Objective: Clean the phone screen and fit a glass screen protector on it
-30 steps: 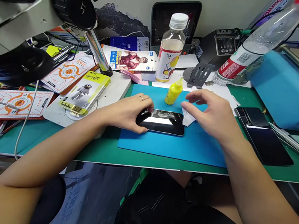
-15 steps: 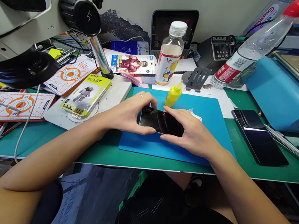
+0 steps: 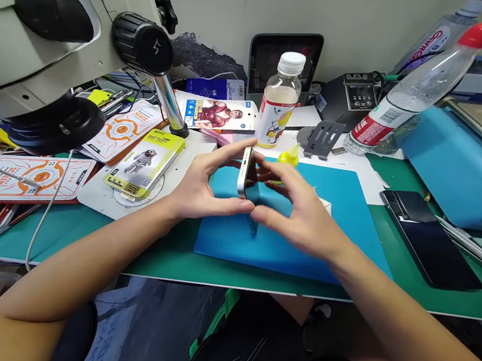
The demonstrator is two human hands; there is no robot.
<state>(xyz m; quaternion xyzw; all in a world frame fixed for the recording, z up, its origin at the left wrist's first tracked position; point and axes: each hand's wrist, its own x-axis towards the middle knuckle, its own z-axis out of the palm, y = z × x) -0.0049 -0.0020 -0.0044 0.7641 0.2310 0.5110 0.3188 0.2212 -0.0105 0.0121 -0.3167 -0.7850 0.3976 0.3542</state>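
Observation:
A phone (image 3: 245,173) is held off the blue mat (image 3: 342,217), turned so that its pale metal edge faces me. My left hand (image 3: 205,184) grips its near end between thumb and fingers. My right hand (image 3: 296,211), somewhat blurred, closes on the phone from the right side. A small yellow bottle (image 3: 288,156) stands just behind the hands, partly hidden by them. A white wipe (image 3: 324,203) lies on the mat beside my right hand.
A microscope head (image 3: 50,43) overhangs the left. Battery and screen packages (image 3: 145,162) lie at left. A drink bottle (image 3: 278,105), a tilted water bottle (image 3: 412,90), a grey stand (image 3: 323,138) and a blue machine (image 3: 466,157) are behind. A dark screen panel (image 3: 431,238) lies right on the green mat (image 3: 82,236).
The phone lay flat on the blue mat under my left hand; my right hand joined it, and both hands have lifted and turned it onto its edge. The camera view dropped slightly.

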